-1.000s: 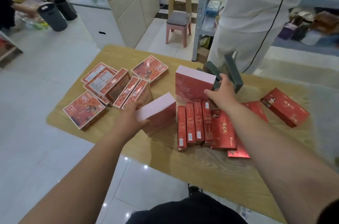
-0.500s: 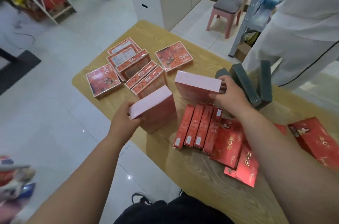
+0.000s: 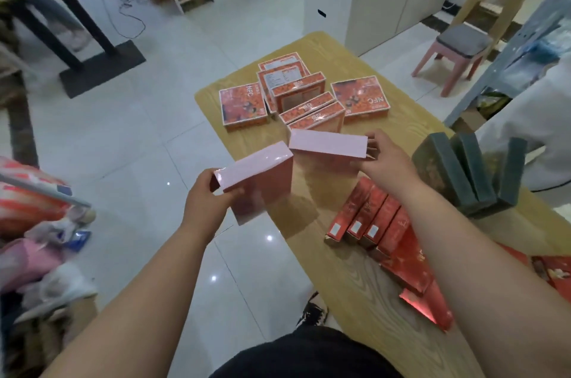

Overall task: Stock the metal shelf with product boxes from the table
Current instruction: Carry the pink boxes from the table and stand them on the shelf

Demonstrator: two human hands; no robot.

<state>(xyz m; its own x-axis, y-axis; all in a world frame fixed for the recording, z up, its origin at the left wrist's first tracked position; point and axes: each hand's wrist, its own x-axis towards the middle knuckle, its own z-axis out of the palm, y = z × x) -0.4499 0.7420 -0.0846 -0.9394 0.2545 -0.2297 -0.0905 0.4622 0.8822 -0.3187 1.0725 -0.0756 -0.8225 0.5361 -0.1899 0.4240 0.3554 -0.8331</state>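
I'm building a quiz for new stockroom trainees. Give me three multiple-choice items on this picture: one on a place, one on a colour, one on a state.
1. Where do the orange NFC boxes lie?
A. Far end of the table
B. On the floor
C. On the pink stool

2. What colour is the top face of the box in the left grip?
A. Green
B. Pink
C. Blue

3. What is the right grip doing?
A. Resting flat on the table
B. Hanging empty
C. Holding a second pink-topped box

Answers: 1 A, they lie beyond both held boxes; 2 B, its upward face is plain pink; 3 C, it grips that box's end.
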